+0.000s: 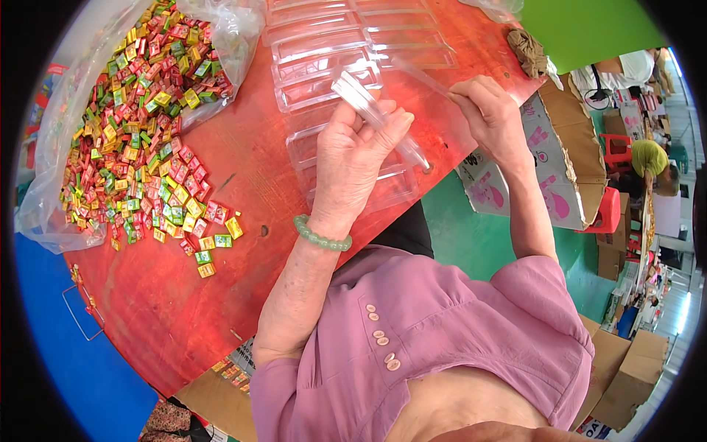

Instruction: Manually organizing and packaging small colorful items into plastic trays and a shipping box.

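My left hand (pixel 352 158), with a green bead bracelet (pixel 322 234) at its wrist, is closed round narrow clear plastic trays (pixel 356 96). They look nested together and tilt across the fingers. To the right, my right hand (pixel 490 114) pinches the end of another thin clear plastic piece (pixel 421 76), possibly a single tray; glare blurs its far end. Beneath and beyond both hands, rows of clear plastic trays (pixel 324 66) lie side by side on the red table (pixel 243 214).
Small red, yellow and green packets (pixel 158 125) spill from a clear plastic bag (pixel 232 37) at the left. A brown cloth bundle (pixel 526 51) sits at the table's right edge. Beside the table stands an open carton (pixel 567 162). Farther right, a person (pixel 652 158) bends near a red stool (pixel 616 149).
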Tool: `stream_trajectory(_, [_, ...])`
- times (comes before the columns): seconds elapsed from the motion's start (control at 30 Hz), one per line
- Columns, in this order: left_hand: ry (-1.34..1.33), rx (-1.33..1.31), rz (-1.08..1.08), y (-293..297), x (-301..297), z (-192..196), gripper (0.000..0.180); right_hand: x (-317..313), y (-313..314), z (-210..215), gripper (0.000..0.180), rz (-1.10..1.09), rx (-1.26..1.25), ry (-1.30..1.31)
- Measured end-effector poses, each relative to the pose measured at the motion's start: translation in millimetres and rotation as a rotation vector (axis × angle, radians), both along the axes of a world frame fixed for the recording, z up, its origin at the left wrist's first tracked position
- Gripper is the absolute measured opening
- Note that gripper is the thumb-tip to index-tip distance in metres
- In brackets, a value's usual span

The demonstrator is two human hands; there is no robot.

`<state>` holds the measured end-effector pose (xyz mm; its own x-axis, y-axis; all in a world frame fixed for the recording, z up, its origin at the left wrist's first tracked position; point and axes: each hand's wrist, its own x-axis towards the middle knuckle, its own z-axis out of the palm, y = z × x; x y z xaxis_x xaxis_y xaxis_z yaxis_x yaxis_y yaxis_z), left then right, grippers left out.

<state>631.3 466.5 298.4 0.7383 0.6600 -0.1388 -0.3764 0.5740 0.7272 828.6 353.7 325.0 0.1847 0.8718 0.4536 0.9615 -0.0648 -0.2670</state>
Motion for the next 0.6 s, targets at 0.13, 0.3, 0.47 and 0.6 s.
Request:
stream_trajectory(0.13, [-0.005,0.000,-0.014,-1.4,1.3,0.2,0.045,18.8,-2.0,-16.7,0.016,-0.004,-0.136,-0.291])
stream_trajectory(0.3, [0.011,-0.010,-0.024,-1.9,0.2,1.8,0.049,26.3,2.8,-27.1,0.021,0.003,-0.155,-0.320])
stream_trajectory(0.47, [0.034,-0.003,-0.026,-2.9,-0.1,3.0,0.052,27.6,9.2,-28.7,0.020,0.033,-0.148,-0.291])
stream_trajectory(0.6, [0.066,0.005,-0.046,-4.0,1.1,1.1,0.054,12.4,5.3,-13.0,0.022,0.031,-0.118,-0.205])
